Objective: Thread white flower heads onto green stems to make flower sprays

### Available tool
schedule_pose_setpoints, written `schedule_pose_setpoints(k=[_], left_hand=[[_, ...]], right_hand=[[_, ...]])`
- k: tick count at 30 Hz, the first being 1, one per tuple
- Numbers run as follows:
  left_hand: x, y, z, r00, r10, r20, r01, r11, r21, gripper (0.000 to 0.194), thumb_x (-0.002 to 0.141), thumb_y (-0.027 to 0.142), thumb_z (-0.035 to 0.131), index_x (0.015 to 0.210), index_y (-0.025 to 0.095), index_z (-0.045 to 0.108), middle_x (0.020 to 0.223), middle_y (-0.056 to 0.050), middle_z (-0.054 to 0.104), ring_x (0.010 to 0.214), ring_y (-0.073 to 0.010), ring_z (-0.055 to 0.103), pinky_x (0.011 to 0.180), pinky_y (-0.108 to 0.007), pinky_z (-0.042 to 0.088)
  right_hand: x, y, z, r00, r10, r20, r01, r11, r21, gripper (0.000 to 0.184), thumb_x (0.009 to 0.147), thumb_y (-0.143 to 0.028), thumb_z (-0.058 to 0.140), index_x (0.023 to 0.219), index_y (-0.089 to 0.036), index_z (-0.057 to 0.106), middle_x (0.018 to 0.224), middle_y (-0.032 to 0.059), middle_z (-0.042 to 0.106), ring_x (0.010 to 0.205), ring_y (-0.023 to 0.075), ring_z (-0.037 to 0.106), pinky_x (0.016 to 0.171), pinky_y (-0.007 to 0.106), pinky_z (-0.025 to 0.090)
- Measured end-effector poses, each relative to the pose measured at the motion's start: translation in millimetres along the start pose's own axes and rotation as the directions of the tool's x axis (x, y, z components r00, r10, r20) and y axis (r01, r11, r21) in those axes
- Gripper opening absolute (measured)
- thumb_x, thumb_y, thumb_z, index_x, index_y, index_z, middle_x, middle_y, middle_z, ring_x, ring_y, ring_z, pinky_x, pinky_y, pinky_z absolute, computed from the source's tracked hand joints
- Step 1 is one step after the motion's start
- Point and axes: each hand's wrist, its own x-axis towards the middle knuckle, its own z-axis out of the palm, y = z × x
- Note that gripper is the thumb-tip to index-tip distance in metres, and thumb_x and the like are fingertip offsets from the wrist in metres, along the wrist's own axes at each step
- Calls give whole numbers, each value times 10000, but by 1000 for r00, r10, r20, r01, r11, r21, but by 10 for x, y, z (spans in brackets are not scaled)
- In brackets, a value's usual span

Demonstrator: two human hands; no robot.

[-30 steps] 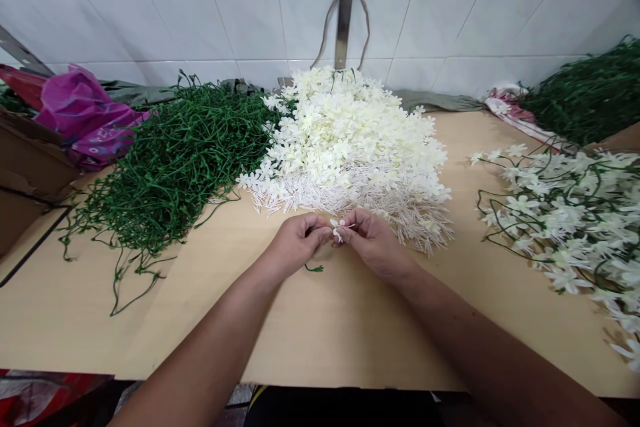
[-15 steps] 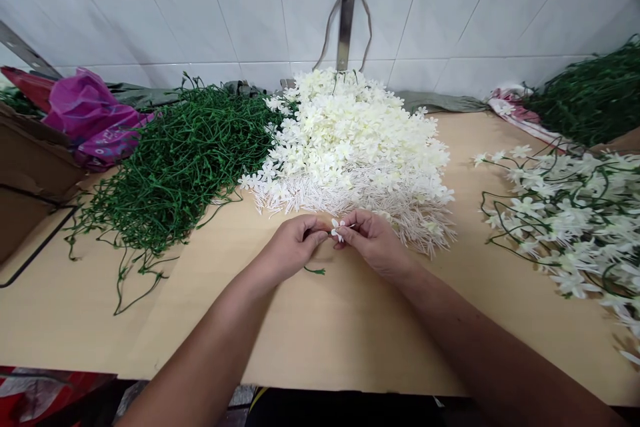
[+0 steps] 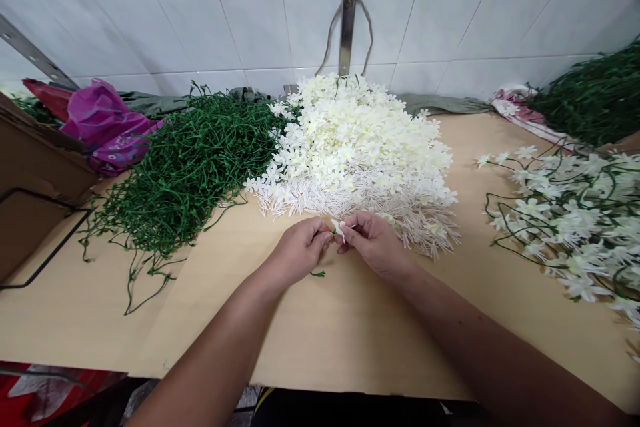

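Observation:
Over the middle of the cardboard-covered table, my left hand (image 3: pixel 304 245) pinches a green artificial stem, whose tip (image 3: pixel 320 273) sticks out below the fingers. Facing it, my right hand (image 3: pixel 374 240) grips a small white artificial flower (image 3: pixel 338 229) between thumb and fingers. The flower sits against the stem end, between the two sets of fingertips; how far they are joined is hidden. Just beyond my hands lies a heap of white flowers (image 3: pixel 360 127), their thin white stalks pointing toward me. A pile of green stems (image 3: pixel 200 160) lies to the left of it.
On the right lie white flowers on green stems (image 3: pixel 575 220), with more greenery (image 3: pixel 600 93) behind. At left are a purple plastic bag (image 3: pixel 103 123), a cardboard box (image 3: pixel 35 180) and a black wire frame (image 3: pixel 50 260). A metal bracket (image 3: pixel 347 33) is fixed to the tiled wall.
The white flower has turned from facing me to lying sideways between my fingertips, against the stem. Both hands stay nearly in place; the view has shifted slightly.

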Motion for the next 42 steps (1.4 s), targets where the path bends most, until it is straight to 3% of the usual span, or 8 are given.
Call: schedule_pose_setpoints(k=[9,18,26,33,42], left_hand=[[40,-33,25,1000,6,-4,-6,1000,-30,214,787,299,367,652,172,473,557,33,403,495,-79,346,461,-186,288],[48,-87,31,1000,25,16,-25,999,31,251,815,302,316,624,175,419,531,39,364,475,-74,322,442,-184,287],[66,-42,43,996,-72,58,78,990,-119,246,805,333,350,629,170,401,518,54,342,441,-57,281,411,-178,246],[71,2,11,995,-69,67,79,984,-159,274,800,356,361,606,164,390,510,55,331,440,-55,279,418,-187,229],[53,30,32,989,-46,140,76,973,-219,238,799,295,363,610,158,405,515,53,347,438,-51,258,420,-182,223]], right_hand=[[-5,13,17,999,-32,-26,32,999,-23,290,670,-426,585,662,-176,439,613,-25,519,593,91,543,572,269,521],[50,-1,-49,1000,8,17,-5,986,-167,193,706,-296,562,651,-175,421,569,-37,515,492,90,567,503,239,481],[23,-3,-12,1000,-21,9,22,987,-157,154,715,-238,533,651,-182,404,527,-41,492,508,93,536,535,250,455],[49,-16,-35,998,-36,45,42,989,-140,167,726,-288,511,641,-180,417,533,-23,517,499,92,503,541,265,453],[47,-14,-26,996,34,78,-15,973,-230,150,709,-206,524,646,-197,388,538,-23,537,545,124,554,559,264,442]])
